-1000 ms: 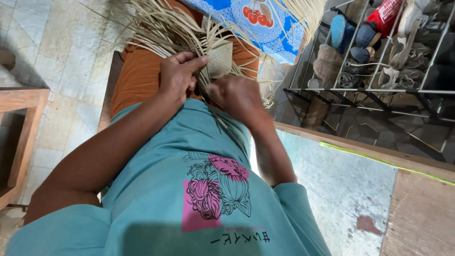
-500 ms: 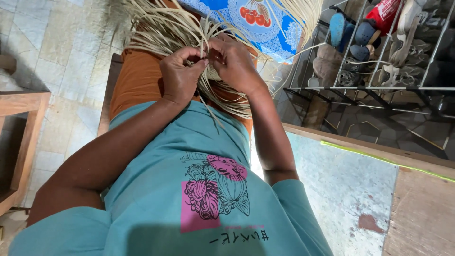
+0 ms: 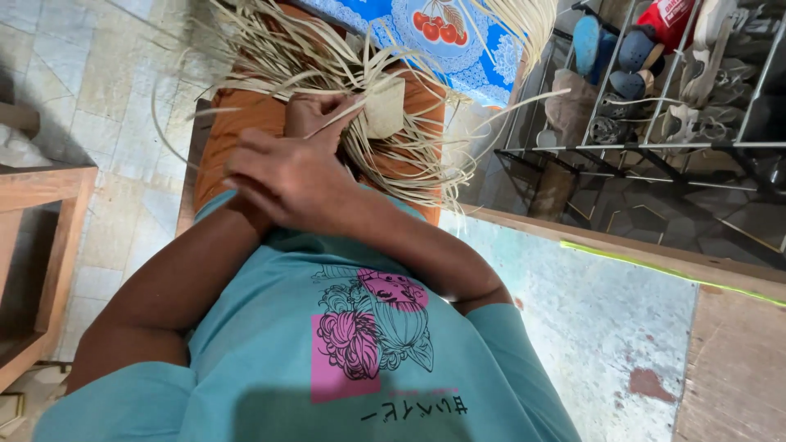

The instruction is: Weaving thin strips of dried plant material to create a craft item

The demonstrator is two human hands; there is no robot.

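A bundle of pale straw strips fans out over an orange cloth on my lap, with a small woven patch in the middle of it. My left hand grips strips right beside the patch. My right hand crosses over my left wrist with its fingers curled. A thin strip runs from the patch toward this hand. My teal shirt fills the bottom of the view and hides my lap below the hands.
A blue cloth with cherries lies beyond the straw. A metal rack of shoes stands at the right. A wooden frame is at the left on the tiled floor. A wooden sill borders a concrete patch.
My right hand has swung from the right of the patch leftward and down across my left wrist. My left hand has stayed at the strips.
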